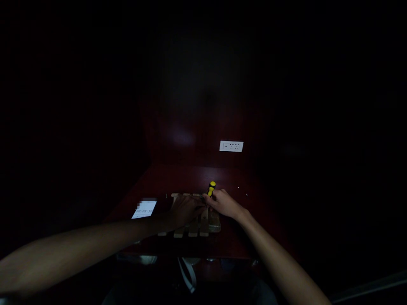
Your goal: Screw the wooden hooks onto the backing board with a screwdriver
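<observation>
Left forearm (79,250) lies foremost; left hand (186,209) covers wooden slats (204,224), its grip indiscernible in gloom; right hand (226,203) closes its fingers around a screwdriver (212,185), which may slip should slats shift.

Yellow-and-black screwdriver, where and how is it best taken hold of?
The screwdriver is probably best taken by its handle, from the right, where the right hand grips it low. The handle stands roughly upright above the wooden slats, with a rounded end and narrow waist. The left hand covers part of the slats. The shaft is hidden.
</observation>
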`<action>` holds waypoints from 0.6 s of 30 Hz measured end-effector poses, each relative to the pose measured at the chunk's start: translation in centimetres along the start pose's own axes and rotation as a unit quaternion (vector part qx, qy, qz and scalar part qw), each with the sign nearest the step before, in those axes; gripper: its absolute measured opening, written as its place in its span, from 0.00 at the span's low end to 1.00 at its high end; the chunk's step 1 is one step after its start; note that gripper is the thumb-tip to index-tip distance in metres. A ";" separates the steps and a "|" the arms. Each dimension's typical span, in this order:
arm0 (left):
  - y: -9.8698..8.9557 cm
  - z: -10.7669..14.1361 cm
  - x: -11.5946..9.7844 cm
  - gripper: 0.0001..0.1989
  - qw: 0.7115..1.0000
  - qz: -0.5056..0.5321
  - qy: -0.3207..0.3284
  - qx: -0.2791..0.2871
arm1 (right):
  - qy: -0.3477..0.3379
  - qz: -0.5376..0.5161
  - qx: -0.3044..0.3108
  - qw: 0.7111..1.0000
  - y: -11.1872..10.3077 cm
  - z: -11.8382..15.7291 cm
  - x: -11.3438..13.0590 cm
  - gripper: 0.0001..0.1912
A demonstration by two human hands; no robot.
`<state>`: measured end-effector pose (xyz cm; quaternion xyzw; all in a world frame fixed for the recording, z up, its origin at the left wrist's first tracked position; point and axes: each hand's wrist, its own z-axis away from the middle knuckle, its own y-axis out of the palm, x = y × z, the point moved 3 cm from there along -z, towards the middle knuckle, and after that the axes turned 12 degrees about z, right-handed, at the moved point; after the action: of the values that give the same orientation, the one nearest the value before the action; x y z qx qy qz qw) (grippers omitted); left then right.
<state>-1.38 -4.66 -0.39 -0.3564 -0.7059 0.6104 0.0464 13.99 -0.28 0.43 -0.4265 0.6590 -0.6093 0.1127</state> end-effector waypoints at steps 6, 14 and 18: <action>-0.7 0.2 -0.4 0.15 0.999 -0.002 0.032 0.033 | 0.026 0.011 -0.022 0.999 -0.3 0.5 0.1 0.24; -0.8 0.5 -0.4 0.13 0.998 0.002 0.049 0.042 | -0.019 0.002 0.007 1.000 -0.9 1.0 0.9 0.13; -0.7 0.2 -0.1 0.13 0.997 0.004 0.052 0.055 | -0.031 0.001 0.034 0.999 -0.7 1.0 0.5 0.09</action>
<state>-1.67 -4.90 0.19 -0.3876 -0.6665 0.6290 0.0999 14.66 -1.29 1.07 -0.4401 0.6344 -0.6180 0.1479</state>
